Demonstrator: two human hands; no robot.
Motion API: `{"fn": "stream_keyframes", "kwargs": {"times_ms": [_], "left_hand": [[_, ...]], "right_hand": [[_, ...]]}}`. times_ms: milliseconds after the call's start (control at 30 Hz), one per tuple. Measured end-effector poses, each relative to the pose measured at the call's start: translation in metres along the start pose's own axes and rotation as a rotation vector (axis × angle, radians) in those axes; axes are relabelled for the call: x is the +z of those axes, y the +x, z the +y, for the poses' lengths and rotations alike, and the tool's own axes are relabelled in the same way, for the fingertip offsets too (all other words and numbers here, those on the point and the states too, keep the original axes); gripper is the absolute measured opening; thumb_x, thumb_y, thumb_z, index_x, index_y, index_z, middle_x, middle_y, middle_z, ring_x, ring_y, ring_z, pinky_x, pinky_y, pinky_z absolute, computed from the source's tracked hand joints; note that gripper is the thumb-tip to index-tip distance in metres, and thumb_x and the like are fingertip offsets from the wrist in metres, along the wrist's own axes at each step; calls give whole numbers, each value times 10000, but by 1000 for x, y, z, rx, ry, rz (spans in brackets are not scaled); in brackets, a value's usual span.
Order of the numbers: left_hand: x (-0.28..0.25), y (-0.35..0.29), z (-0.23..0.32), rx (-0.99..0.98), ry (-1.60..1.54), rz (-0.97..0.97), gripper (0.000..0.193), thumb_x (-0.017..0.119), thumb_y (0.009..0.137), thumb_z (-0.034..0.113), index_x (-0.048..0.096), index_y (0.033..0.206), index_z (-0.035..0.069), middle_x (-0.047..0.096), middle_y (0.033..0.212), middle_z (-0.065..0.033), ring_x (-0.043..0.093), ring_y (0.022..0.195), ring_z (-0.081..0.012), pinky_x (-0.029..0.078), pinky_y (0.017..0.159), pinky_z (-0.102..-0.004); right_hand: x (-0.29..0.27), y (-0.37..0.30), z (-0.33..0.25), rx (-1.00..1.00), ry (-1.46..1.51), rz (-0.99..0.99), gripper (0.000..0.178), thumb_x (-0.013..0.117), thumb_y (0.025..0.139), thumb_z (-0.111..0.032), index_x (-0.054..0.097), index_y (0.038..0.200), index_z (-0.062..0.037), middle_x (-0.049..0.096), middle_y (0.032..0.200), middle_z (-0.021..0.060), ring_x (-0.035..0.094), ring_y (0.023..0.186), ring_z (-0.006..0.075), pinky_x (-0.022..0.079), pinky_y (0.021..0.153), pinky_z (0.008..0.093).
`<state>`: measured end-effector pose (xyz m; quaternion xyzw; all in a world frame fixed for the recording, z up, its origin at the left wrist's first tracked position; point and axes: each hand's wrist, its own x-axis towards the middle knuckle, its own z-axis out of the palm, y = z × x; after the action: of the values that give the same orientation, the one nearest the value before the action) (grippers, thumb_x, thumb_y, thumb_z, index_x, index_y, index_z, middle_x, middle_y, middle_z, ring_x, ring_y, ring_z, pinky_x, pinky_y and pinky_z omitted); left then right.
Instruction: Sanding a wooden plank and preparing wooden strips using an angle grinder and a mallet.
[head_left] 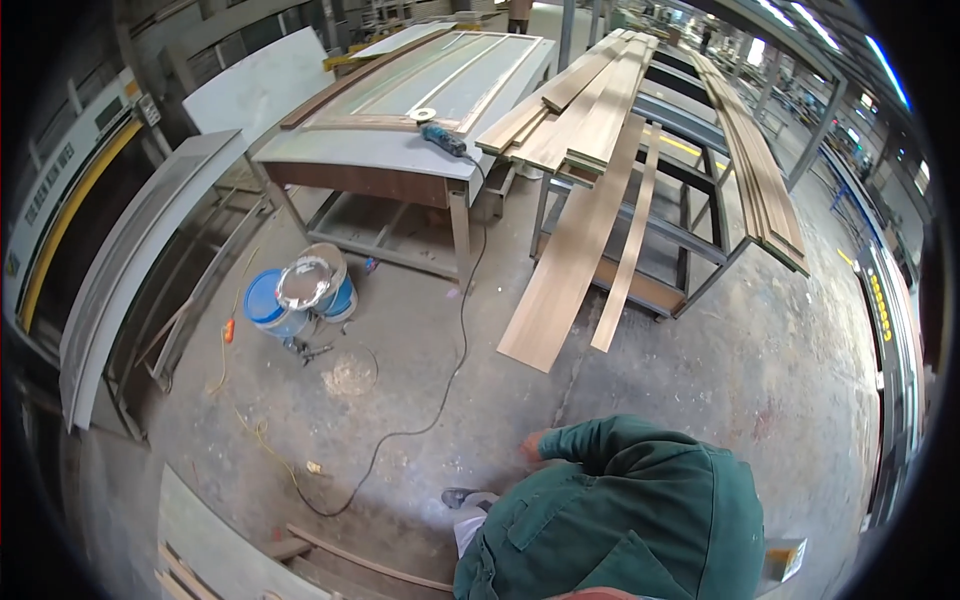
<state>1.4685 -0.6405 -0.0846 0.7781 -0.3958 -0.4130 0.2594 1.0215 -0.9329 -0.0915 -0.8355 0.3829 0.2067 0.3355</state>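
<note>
My green-jacketed torso and bent right sleeve fill the lower part of the head view. Just past the cuff, my right hand point(530, 447) shows small and blurred over the concrete floor; its fingers cannot be made out, nor whether anything is in them. A dark shoe point(459, 497) and a light trouser leg show to its left. My left hand is out of sight. Farther ahead, a wide wooden board point(565, 275) and a narrow wooden strip point(627, 250) jut toward me from a dark metal rack point(690, 240), apart from the hand.
A corded blue power tool point(443, 139) lies on a workbench point(385, 152) with a framed panel. Its black cord point(462, 345) loops across the floor. Buckets point(312, 283) stand by the bench. Stacked planks point(750, 160) lie along the rack; a pale panel point(215, 530) is at lower left.
</note>
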Motion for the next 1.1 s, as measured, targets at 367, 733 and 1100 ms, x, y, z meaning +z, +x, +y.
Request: {"fn": "stream_keyframes", "kwargs": {"times_ms": [367, 733, 1100], "left_hand": [[-89, 132, 14, 138, 8, -141, 367, 647, 843, 223, 587, 1130, 2, 644, 1056, -149, 608, 1001, -256, 480, 874, -333], [-126, 181, 35, -17, 14, -108, 394, 654, 841, 221, 574, 1155, -2, 635, 1083, -152, 601, 1024, -260, 477, 886, -334], [-95, 350, 168, -53, -32, -10, 421, 662, 840, 220, 560, 1180, -7, 626, 1110, -156, 593, 1048, -263, 473, 898, -334]], "right_hand": [[-152, 78, -58, 59, 271, 234, 454, 662, 769, -278, 579, 1179, -102, 666, 979, 152, 629, 933, 341, 500, 813, 443], [-461, 175, 52, 72, -42, 1318, 477, 694, 782, -210, 544, 1208, -55, 540, 1212, 192, 521, 1109, 372, 430, 968, 424], [-731, 318, 260, 869, -55, 1155, 771, 721, 761, -328, 367, 1374, -23, 415, 1377, 177, 386, 1286, 339, 325, 1056, 450]]}}
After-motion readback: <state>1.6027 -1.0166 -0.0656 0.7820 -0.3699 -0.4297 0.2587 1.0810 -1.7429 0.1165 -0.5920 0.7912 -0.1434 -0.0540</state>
